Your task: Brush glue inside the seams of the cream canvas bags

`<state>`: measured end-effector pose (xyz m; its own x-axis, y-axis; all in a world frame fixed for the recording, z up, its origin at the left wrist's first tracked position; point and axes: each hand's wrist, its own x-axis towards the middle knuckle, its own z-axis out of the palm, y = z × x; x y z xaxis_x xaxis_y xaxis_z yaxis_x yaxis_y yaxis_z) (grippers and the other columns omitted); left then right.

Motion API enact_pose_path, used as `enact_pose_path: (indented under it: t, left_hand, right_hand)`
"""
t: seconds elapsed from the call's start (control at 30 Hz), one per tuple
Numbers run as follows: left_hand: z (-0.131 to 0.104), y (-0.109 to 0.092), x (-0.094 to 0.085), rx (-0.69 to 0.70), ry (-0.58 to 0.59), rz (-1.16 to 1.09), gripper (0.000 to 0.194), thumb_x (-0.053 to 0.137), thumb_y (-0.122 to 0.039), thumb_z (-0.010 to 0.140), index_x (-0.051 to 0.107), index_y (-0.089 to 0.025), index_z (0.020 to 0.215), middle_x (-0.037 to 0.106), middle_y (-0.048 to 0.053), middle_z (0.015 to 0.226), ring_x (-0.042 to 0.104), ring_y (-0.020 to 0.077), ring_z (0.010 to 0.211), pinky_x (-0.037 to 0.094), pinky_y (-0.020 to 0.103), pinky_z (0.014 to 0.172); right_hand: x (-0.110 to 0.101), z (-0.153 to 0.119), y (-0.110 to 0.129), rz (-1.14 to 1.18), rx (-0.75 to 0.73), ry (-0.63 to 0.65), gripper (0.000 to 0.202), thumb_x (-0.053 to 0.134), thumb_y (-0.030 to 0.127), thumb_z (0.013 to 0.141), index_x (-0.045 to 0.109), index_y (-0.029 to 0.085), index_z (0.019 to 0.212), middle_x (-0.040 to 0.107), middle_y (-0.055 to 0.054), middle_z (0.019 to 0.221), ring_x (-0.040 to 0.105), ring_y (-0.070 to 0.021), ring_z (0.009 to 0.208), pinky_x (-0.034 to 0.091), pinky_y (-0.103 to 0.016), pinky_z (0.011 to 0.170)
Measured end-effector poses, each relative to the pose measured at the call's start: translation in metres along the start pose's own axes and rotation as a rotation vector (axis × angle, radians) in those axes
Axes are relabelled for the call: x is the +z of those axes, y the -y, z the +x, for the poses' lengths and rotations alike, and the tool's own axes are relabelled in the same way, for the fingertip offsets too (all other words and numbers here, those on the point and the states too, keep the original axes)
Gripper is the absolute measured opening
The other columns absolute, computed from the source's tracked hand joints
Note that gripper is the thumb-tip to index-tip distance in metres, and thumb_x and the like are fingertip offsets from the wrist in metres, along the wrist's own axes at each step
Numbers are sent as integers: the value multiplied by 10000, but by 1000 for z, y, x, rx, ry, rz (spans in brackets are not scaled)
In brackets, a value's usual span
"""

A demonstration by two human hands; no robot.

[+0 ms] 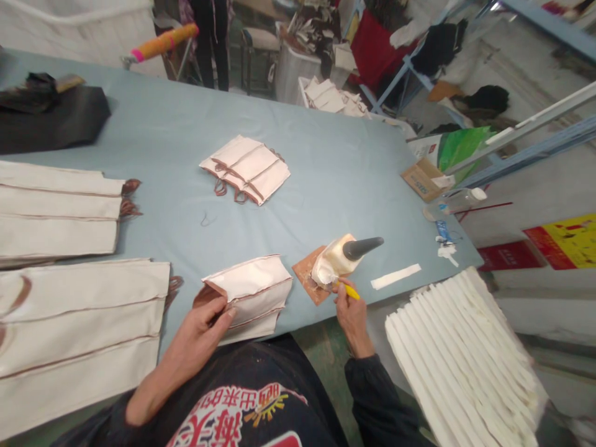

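My left hand [205, 329] pinches the near left edge of a cream fabric piece [256, 288] with brown trim, at the table's front edge. A brown lining shows where that edge lifts. To its right, my right hand [351, 313] grips a yellow-handled brush [350, 290]. The brush's far end meets the whitish, smeared mouth of a glue bottle [338, 257], which lies tilted with a dark nozzle-like part pointing right. Under the bottle is a brown square board [307, 273] with residue on it.
Cream panels with brown trim [79, 323] lie stacked at left, and a smaller stack [249, 167] sits mid-table. A white strip [395, 276] lies right of the bottle. Layered white strips [460, 354] stand beyond the table's right edge. Black material [51, 118] is at far left.
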<state>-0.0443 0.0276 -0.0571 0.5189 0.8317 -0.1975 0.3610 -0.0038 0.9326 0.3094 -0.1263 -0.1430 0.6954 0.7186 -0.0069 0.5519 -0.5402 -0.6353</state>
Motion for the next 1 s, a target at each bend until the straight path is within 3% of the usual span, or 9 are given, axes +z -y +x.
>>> enact_pose_path:
  t: [0.17,0.3,0.47,0.63,0.73,0.83,0.9,1.0]
  left_hand:
    - [0,1,1,-17,-19,35,429,608,-539,953,578,-216,672,638,21,729,572,207,752,506,279,667]
    - [-3,-8,14,-20,-80,49,419,607,-532,956,572,-219,679,632,19,739,581,213,767,501,288,703]
    - [-5,-17,36,-49,-138,85,377,580,-497,961,634,-208,725,601,3,722,549,197,718,447,286,671]
    - [-3,-32,53,-99,-200,112,336,578,-483,935,680,-191,805,647,14,766,587,211,763,454,287,690]
    - [-6,-46,63,-111,-239,88,310,546,-448,948,675,-185,845,660,25,807,613,218,807,485,299,741]
    - [-8,-58,72,-97,-263,105,265,522,-389,954,617,-196,798,634,23,797,589,203,792,479,299,731]
    - [-10,-64,78,-56,-279,146,249,518,-346,951,562,-208,748,602,12,760,553,185,751,454,288,693]
    - [-14,-71,86,97,-296,218,218,501,-236,917,525,-213,702,515,-13,676,503,162,690,399,270,629]
  right_hand:
    - [-17,4,-12,-107,-240,290,445,522,464,1020,756,232,1320,785,-138,1262,752,-302,1091,575,-388,916]
    - [-39,-2,-22,-147,-346,435,408,522,364,1022,750,302,1354,784,-104,1160,760,-278,996,590,-350,801]
    - [-58,-4,-28,-94,-378,474,387,526,336,1037,742,317,1358,775,-87,1125,761,-256,993,601,-335,819]
    - [-71,-2,-25,83,-343,412,368,507,414,1076,740,254,1311,790,-88,1093,766,-229,928,621,-351,839]
    - [-78,1,-5,395,-140,250,388,528,489,1079,734,201,1238,783,-82,954,706,-184,690,591,-299,615]
    - [-84,11,35,847,161,66,394,715,579,945,761,199,1040,695,-12,721,603,-146,544,504,-246,482]
    - [-88,18,71,1082,251,75,400,797,597,849,767,203,912,565,37,569,497,-118,464,409,-213,415]
    - [-95,18,126,1221,305,205,368,843,575,825,757,217,809,428,83,457,356,-73,383,312,-177,380]
